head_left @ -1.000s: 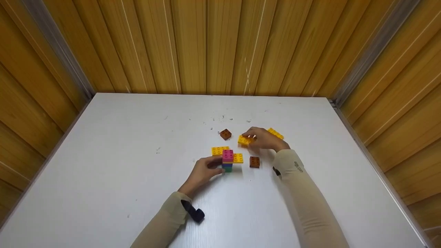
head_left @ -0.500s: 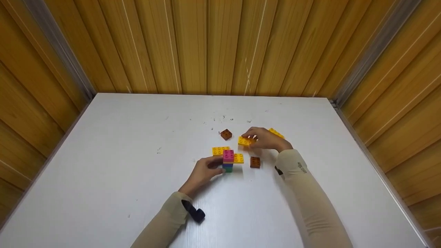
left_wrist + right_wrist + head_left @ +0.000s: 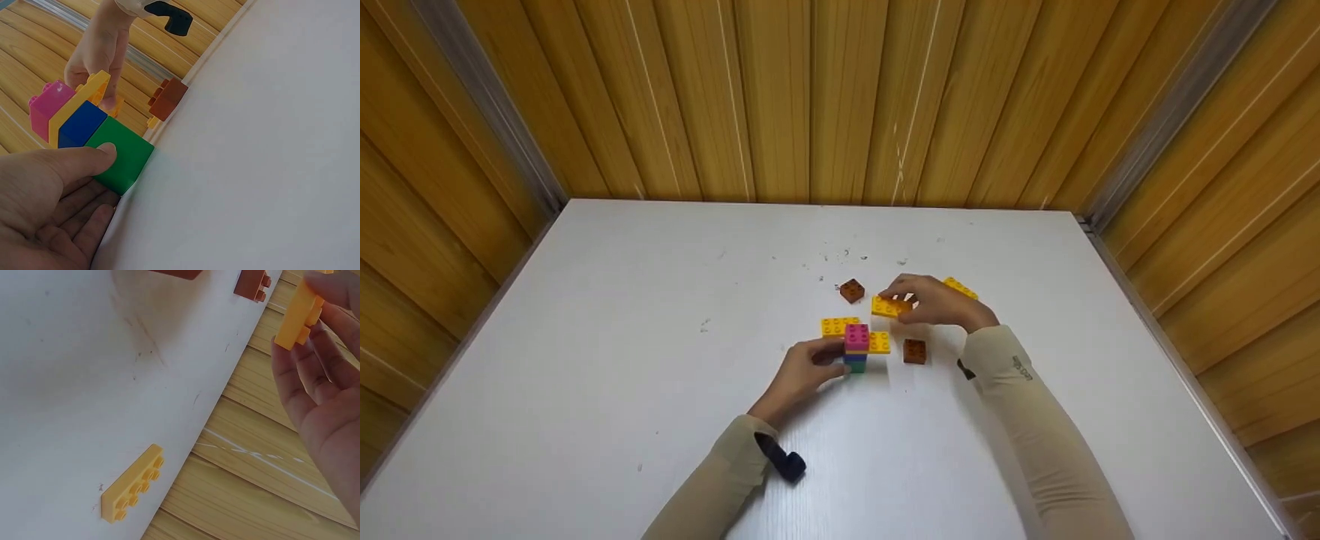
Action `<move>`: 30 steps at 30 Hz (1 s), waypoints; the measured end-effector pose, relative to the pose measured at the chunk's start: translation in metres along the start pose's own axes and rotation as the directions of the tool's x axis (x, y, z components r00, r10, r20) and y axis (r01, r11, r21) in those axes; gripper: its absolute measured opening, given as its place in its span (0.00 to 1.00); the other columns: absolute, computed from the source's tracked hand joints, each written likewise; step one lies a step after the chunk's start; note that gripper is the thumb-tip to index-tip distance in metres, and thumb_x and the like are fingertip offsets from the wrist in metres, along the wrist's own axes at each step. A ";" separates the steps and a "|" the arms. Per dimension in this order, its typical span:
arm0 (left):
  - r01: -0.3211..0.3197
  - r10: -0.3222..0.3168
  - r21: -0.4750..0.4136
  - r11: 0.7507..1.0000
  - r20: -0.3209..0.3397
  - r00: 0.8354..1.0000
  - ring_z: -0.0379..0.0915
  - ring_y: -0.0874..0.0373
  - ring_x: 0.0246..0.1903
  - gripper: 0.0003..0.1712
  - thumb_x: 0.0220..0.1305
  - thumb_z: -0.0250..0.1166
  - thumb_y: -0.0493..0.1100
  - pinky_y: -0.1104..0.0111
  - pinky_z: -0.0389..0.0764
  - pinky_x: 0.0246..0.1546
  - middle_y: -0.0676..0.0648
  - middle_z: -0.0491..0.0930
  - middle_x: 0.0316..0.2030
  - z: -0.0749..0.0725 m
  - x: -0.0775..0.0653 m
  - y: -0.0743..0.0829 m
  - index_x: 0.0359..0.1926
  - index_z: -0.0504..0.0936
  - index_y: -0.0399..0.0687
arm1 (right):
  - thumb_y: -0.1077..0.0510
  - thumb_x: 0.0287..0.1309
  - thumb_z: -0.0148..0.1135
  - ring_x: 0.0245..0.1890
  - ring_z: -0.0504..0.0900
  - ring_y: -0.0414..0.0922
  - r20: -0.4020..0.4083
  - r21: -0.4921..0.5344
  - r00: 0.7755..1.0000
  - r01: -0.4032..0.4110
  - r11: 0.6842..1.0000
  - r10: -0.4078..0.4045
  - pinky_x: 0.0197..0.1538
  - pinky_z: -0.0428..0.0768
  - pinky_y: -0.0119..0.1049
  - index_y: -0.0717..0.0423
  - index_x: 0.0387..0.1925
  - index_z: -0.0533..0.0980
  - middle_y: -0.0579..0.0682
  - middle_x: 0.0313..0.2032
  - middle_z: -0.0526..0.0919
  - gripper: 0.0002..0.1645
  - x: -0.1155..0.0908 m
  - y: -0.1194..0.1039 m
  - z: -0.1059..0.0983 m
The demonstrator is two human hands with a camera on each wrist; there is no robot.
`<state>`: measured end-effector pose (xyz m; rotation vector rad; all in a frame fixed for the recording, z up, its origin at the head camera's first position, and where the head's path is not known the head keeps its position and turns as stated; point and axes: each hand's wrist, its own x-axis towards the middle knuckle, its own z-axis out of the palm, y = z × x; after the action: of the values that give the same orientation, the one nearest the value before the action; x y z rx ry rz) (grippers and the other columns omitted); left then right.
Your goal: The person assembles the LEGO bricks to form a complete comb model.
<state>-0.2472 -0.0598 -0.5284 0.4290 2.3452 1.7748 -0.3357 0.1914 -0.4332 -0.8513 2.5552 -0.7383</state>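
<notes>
My left hand [image 3: 802, 373] grips a small brick tower near its base, thumb on the green brick [image 3: 128, 160] in the left wrist view. Above the green come a blue brick [image 3: 82, 122], a flat yellow brick [image 3: 880, 343] jutting out to the right, and a pink brick [image 3: 856, 336] on top. My right hand [image 3: 936, 301] pinches another flat yellow brick [image 3: 298, 318] behind and right of the tower, above the table. One more yellow brick [image 3: 838, 326] shows just behind the tower; whether it joins the tower I cannot tell.
Brown bricks lie on the white table [image 3: 622, 337]: one brown brick [image 3: 915, 351] right of the tower, another brown brick [image 3: 852, 291] farther back. A loose yellow brick [image 3: 132, 486] lies beyond my right hand. Wood-patterned walls [image 3: 825, 97] enclose the table's back and sides.
My right hand has shifted slightly left with the yellow brick between its fingers. The left hand and the tower have stayed in place.
</notes>
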 end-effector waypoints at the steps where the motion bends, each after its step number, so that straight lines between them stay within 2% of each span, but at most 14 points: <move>1: 0.000 0.000 0.007 1.000 0.001 1.000 0.75 0.51 0.56 0.26 0.58 0.68 0.37 0.58 0.73 0.62 0.44 0.80 0.55 0.000 0.000 0.000 0.59 0.77 0.46 | 0.63 0.58 0.64 0.54 0.75 0.52 0.003 -0.002 1.000 0.008 1.000 -0.008 0.61 0.75 0.50 0.52 0.60 0.75 0.53 0.56 0.77 0.27 0.000 -0.001 0.000; 9: 0.020 -0.020 0.055 0.998 -0.007 1.000 0.77 0.54 0.55 0.26 0.58 0.68 0.38 0.61 0.74 0.61 0.46 0.81 0.54 0.000 0.000 0.002 0.59 0.78 0.48 | 0.61 0.57 0.64 0.54 0.76 0.52 0.034 -0.004 0.997 0.064 0.998 -0.064 0.60 0.77 0.50 0.56 0.59 0.75 0.53 0.54 0.77 0.26 -0.003 -0.011 0.000; 19: -0.001 0.000 0.029 1.000 0.003 1.000 0.77 0.53 0.55 0.25 0.59 0.67 0.37 0.62 0.76 0.60 0.46 0.81 0.53 0.000 -0.001 0.001 0.58 0.78 0.47 | 0.63 0.57 0.64 0.51 0.79 0.52 0.025 0.005 0.989 0.149 0.989 -0.149 0.57 0.80 0.47 0.58 0.56 0.77 0.54 0.51 0.78 0.24 -0.006 -0.020 -0.001; 24: -0.014 0.014 0.015 1.000 -0.002 1.000 0.76 0.52 0.55 0.24 0.59 0.67 0.37 0.61 0.75 0.61 0.45 0.81 0.53 -0.001 -0.001 0.002 0.58 0.79 0.47 | 0.62 0.57 0.64 0.51 0.79 0.51 0.027 0.018 0.986 0.163 0.987 -0.163 0.56 0.80 0.47 0.57 0.56 0.77 0.53 0.50 0.79 0.23 -0.007 -0.023 -0.002; 30: -0.023 0.023 0.001 1.000 -0.007 1.000 0.76 0.49 0.55 0.24 0.59 0.67 0.34 0.58 0.74 0.61 0.42 0.81 0.53 -0.001 -0.005 0.011 0.58 0.78 0.43 | 0.62 0.57 0.64 0.51 0.79 0.51 0.025 0.017 0.984 0.174 0.985 -0.174 0.56 0.80 0.47 0.56 0.57 0.77 0.53 0.50 0.79 0.23 -0.009 -0.026 -0.003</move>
<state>-0.2408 -0.0593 -0.5176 0.4531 2.3557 1.7878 -0.3181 0.1801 -0.4144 -1.0829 2.4713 -0.7894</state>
